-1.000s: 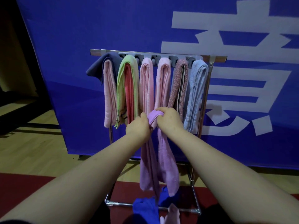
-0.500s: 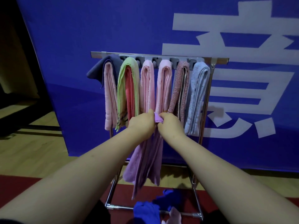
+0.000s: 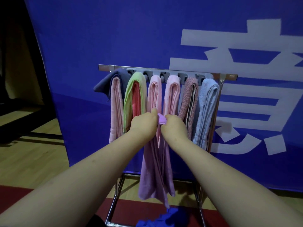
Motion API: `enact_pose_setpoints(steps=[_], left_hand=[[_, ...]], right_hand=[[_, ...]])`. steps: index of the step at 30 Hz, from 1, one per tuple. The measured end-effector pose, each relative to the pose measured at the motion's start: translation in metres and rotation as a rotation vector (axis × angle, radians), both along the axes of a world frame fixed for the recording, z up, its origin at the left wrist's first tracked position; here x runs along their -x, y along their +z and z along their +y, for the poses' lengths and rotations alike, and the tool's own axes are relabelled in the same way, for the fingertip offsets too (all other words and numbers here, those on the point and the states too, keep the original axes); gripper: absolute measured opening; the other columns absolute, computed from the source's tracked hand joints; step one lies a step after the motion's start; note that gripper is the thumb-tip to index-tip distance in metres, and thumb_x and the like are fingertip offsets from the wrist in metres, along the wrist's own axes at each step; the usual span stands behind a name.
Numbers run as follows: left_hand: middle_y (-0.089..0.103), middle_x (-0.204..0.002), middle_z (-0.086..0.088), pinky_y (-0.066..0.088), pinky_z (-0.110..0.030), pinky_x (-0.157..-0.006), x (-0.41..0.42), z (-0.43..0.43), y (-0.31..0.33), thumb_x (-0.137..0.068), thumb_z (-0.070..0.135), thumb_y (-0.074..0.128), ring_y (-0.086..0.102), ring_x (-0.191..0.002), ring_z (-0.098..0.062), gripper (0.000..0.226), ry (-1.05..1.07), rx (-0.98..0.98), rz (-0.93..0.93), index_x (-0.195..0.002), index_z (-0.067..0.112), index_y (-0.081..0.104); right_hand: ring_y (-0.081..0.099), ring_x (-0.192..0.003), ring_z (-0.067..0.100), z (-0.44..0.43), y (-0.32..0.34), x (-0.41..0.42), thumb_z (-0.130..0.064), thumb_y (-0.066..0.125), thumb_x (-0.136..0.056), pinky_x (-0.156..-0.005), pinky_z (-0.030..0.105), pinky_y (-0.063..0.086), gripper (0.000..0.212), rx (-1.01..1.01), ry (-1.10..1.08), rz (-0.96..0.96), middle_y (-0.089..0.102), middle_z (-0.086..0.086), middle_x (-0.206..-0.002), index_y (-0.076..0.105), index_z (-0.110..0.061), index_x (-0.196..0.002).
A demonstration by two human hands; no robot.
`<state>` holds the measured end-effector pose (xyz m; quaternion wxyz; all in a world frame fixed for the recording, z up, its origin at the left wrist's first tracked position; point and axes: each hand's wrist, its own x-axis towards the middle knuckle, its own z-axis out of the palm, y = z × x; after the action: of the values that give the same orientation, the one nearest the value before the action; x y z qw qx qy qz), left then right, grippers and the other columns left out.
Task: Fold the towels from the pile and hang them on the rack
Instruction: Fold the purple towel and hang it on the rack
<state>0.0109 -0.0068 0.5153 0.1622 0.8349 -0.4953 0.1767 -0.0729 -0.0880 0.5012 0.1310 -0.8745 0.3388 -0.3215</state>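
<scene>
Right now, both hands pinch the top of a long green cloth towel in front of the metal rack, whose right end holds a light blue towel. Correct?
No: the head view shows the left hand and right hand pinching a long lilac cloth towel, not a green one. It hangs in front of the metal rack, whose right end does hold the light blue towel.

a: item one, backdrop?
b: blue banner (image 3: 98,46) across most of the frame, large white characters (image 3: 229,38) at right.
a: floor?
b: wooden floor (image 3: 32,158) lower left, red mat (image 3: 16,194) along the bottom; dark recess (image 3: 13,63) far left.
</scene>
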Motion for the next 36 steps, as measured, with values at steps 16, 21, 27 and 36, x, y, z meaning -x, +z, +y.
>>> enact_pose_setpoints(steps=[16, 21, 27, 36], left_hand=[[0.054, -0.097, -0.008, 0.033, -0.036, -0.062, -0.063, -0.04, 0.079, -0.087, 0.021, 0.047, 0.052, -0.086, -0.031, 0.004, 0.004, 0.48, -0.005, -0.089, 0.018, 0.046], [0.056, -0.102, -0.013, 0.033, -0.037, -0.062, -0.077, -0.057, 0.106, -0.084, 0.008, 0.048, 0.055, -0.087, -0.036, 0.012, -0.003, 0.484, 0.055, -0.096, 0.012, 0.047], [0.048, -0.1, -0.016, 0.03, -0.037, -0.061, -0.094, -0.077, 0.129, -0.084, -0.002, 0.047, 0.051, -0.081, -0.037, 0.019, 0.023, 0.452, 0.105, -0.09, 0.012, 0.036], [0.048, -0.106, -0.012, 0.034, -0.037, -0.061, -0.112, -0.094, 0.11, -0.084, -0.002, 0.049, 0.056, -0.085, -0.034, 0.02, 0.003, 0.426, 0.066, -0.098, 0.011, 0.042]], right_hand=[[0.054, -0.093, 0.036, -0.036, 0.101, -0.043, -0.006, 0.05, -0.085, -0.066, 0.033, 0.034, 0.005, 0.142, 0.04, -0.214, 0.055, 0.017, -0.101, 0.049, -0.01, -0.088], [0.053, -0.097, 0.037, -0.052, 0.124, -0.058, -0.001, 0.052, -0.081, -0.068, 0.033, 0.031, 0.014, 0.176, 0.011, -0.172, 0.058, 0.02, -0.103, 0.053, -0.005, -0.094], [0.057, -0.091, 0.038, -0.07, 0.144, -0.089, 0.0, 0.051, -0.081, -0.074, 0.042, 0.043, 0.017, 0.2, -0.032, -0.101, 0.059, 0.016, -0.1, 0.043, -0.013, -0.085], [0.061, -0.1, 0.035, -0.085, 0.145, -0.107, -0.002, 0.049, -0.083, -0.075, 0.039, 0.042, 0.014, 0.247, -0.092, 0.042, 0.063, 0.011, -0.104, 0.05, -0.015, -0.088]])
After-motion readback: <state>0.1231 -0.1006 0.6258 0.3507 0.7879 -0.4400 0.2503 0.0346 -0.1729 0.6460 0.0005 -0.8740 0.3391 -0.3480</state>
